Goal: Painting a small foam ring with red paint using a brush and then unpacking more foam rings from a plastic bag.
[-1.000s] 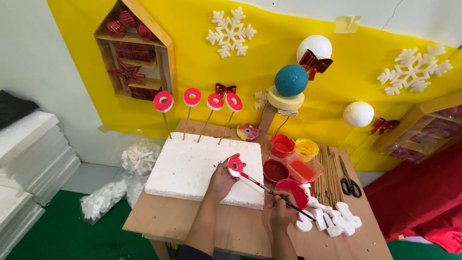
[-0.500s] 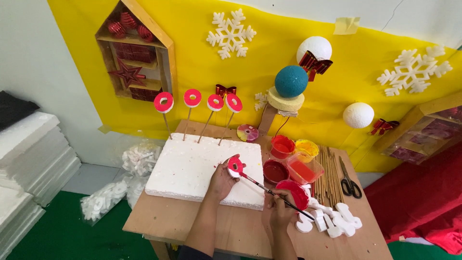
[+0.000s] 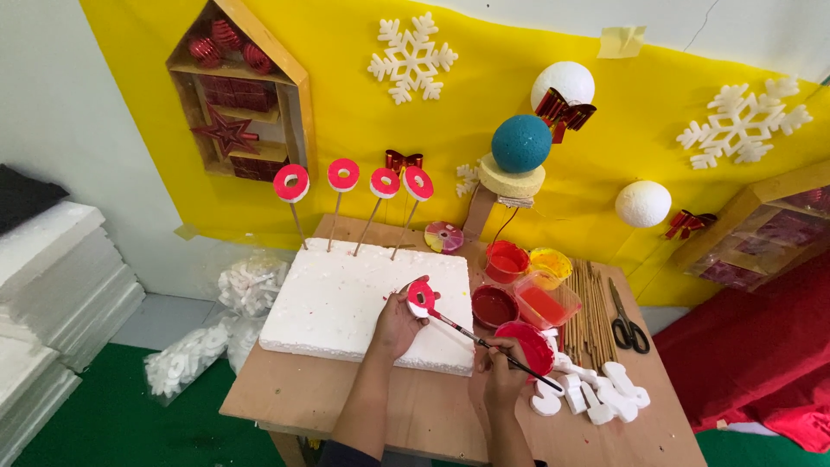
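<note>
White foam slab (image 3: 346,303) looking rough, matt, foam ring (image 3: 421,296) showing wet glossy red paint, table (image 3: 415,415) appearing smooth bare wood, plastic pots (image 3: 506,259) shining, scissors (image 3: 629,327) w/ matt blk handles, bamboo sticks (image 3: 590,298) looking dry.

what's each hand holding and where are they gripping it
The left hand holds a red-painted foam ring by its edge at the fingertips. The right hand grips a thin paintbrush near the back of its handle.

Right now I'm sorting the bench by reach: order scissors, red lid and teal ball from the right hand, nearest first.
From the right hand:
1. Red lid, just beside it on the table.
2. Scissors, further right by the skewers.
3. Teal ball, up at the back wall.
</note>
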